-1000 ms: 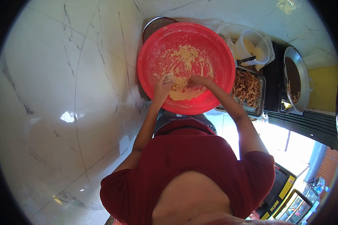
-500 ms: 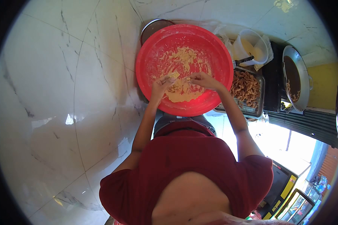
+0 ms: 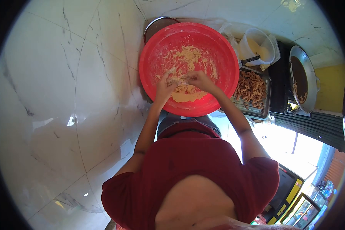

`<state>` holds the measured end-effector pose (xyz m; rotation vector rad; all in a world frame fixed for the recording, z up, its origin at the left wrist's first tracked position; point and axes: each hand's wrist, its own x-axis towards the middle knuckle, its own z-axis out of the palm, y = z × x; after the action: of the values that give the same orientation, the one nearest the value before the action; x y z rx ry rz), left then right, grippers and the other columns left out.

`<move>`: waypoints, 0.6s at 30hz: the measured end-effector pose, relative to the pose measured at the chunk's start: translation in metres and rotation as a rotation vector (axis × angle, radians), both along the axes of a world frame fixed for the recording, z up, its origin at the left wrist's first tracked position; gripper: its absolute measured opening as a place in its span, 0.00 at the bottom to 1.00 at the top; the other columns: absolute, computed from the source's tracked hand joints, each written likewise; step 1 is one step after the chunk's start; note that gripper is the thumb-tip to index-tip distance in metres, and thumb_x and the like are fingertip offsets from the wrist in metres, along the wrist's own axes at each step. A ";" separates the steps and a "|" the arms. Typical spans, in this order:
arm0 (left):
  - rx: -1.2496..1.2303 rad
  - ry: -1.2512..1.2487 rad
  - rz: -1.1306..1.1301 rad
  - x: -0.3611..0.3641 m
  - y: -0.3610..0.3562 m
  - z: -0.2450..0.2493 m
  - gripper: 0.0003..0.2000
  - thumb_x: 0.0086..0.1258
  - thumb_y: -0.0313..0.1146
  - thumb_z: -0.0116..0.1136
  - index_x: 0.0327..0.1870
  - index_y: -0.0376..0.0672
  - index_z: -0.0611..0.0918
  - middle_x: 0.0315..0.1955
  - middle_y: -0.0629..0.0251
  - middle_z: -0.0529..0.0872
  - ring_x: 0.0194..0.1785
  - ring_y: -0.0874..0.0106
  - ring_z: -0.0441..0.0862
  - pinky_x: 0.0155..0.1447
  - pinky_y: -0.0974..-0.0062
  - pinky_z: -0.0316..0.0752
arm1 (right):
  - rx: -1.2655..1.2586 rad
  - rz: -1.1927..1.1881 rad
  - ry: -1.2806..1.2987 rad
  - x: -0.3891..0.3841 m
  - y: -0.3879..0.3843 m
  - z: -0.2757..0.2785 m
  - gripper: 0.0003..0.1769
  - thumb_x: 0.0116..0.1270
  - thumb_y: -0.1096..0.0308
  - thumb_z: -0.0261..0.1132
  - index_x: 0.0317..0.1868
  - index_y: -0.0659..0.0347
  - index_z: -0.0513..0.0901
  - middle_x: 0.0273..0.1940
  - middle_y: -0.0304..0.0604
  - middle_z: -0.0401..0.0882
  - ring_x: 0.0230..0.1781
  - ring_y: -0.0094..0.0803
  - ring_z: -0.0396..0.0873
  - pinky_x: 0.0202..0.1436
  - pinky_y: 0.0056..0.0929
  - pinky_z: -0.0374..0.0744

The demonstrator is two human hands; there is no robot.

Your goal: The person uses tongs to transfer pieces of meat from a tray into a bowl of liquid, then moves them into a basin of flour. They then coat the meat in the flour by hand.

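Observation:
A wide red basin [image 3: 228,82] holds loose pale-yellow flour [image 3: 189,96], with clumps and smears over its bottom. Over the flour, my left hand [image 3: 165,87] is partly closed around a small flour-coated piece, which its fingers mostly hide. My right hand [image 3: 200,80] comes in from the other side, fingertips pinched together close to the left fingers. Whatever lies in that pinch is too small to make out. Flour dusts the fingertips of both hands.
Right of the basin, a metal tray [image 3: 253,111] with a rack carries many brown fried pieces [image 3: 251,88]. Behind it stands a white tub [image 3: 271,51] of pale-yellow liquid, a black handle in front. A large pan [image 3: 312,92] of dark oil sits farther right. Marble-look tiled wall [image 3: 99,76] borders the left.
My right hand has moved left, bringing its fingertips up to my left hand. The yellowish piece in my left hand is now mostly covered by fingers.

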<state>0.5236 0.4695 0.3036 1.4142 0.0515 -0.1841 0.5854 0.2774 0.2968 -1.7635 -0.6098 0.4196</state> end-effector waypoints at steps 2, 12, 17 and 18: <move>0.054 -0.015 0.015 0.000 0.000 -0.004 0.29 0.66 0.26 0.57 0.67 0.37 0.60 0.41 0.56 0.84 0.44 0.74 0.82 0.50 0.79 0.75 | -0.120 -0.014 0.107 0.001 0.004 -0.001 0.11 0.58 0.76 0.63 0.42 0.68 0.82 0.30 0.43 0.81 0.32 0.26 0.78 0.38 0.27 0.76; 0.555 -0.204 0.300 -0.029 0.018 -0.013 0.17 0.65 0.36 0.58 0.52 0.38 0.77 0.41 0.55 0.84 0.43 0.65 0.83 0.48 0.72 0.75 | -0.869 -0.045 -0.300 0.005 -0.032 -0.141 0.08 0.51 0.78 0.61 0.33 0.68 0.81 0.35 0.59 0.80 0.38 0.53 0.80 0.37 0.42 0.78; 0.616 -0.254 0.361 -0.029 0.014 -0.029 0.15 0.63 0.38 0.60 0.45 0.37 0.80 0.38 0.54 0.84 0.43 0.60 0.82 0.47 0.70 0.74 | -0.880 0.163 -0.111 -0.018 0.000 -0.148 0.07 0.52 0.77 0.58 0.30 0.69 0.81 0.32 0.60 0.80 0.37 0.54 0.80 0.38 0.44 0.78; 0.631 -0.264 0.368 -0.029 0.015 -0.031 0.15 0.63 0.38 0.61 0.45 0.37 0.80 0.38 0.55 0.84 0.42 0.61 0.82 0.47 0.70 0.74 | -0.823 0.146 -0.110 -0.021 0.010 -0.144 0.06 0.51 0.77 0.59 0.29 0.68 0.81 0.30 0.60 0.80 0.33 0.53 0.80 0.36 0.43 0.77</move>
<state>0.4946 0.4841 0.2726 2.0138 0.1608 0.3553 0.5641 0.2876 0.1524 -2.5424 -0.6999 0.7510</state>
